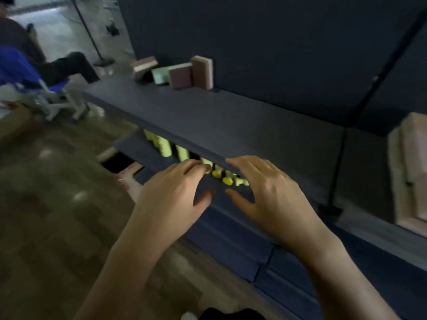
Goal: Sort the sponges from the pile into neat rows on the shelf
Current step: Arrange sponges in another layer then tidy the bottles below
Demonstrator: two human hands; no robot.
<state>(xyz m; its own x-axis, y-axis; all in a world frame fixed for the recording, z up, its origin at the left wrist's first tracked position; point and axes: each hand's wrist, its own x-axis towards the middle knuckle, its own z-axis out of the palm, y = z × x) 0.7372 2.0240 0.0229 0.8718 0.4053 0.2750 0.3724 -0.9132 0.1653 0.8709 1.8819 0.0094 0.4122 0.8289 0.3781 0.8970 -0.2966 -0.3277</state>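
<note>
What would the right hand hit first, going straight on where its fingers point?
Probably the front edge of the dark blue upper shelf board: the right hand has its fingertips level with it. Depth is unclear; it might slip under toward the row of pale yellow items.

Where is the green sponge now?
Head view, upper left: the green sponge sits on the top shelf between a tilted pink sponge and a mauve sponge.

Left hand (178, 188) and right hand (265, 188) (palms down) — fingers loosely spread, holding nothing.
</note>
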